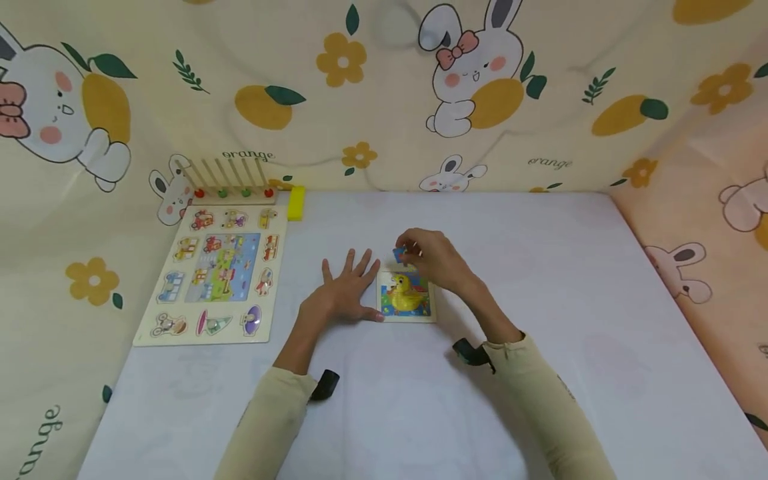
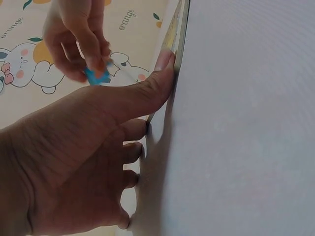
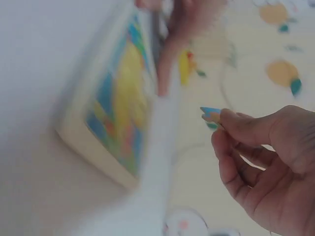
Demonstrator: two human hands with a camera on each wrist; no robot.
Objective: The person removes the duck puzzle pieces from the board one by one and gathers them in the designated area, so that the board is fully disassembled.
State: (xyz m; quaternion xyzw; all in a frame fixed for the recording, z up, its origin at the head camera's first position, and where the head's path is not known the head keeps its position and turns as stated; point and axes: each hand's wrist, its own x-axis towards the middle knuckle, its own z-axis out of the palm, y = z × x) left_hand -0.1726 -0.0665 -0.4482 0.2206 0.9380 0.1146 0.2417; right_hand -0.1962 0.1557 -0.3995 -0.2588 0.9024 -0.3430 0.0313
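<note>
A small square wooden puzzle board (image 1: pixel 414 320) with a yellow duck picture (image 1: pixel 408 298) lies flat on the white table. My left hand (image 1: pixel 343 293) rests on the table just left of it with fingers spread, its thumb touching the board's left edge. Above the board's far edge, my right hand (image 1: pixel 438 259) pinches a small blue puzzle piece (image 1: pixel 399 255) between thumb and fingers. In the right wrist view the blue piece (image 3: pixel 211 114) sticks out past the fingertips, apart from the blurred board (image 3: pixel 93 155).
To the left lies a larger wooden puzzle board (image 1: pixel 180 340) with vehicle pieces around a central picture. Behind it stands a wooden rack (image 1: pixel 234 198) with upright rods and red and green beads. A yellow block (image 1: pixel 296 203) sits beside the rack. Patterned cloth (image 1: pixel 384 100) surrounds the table.
</note>
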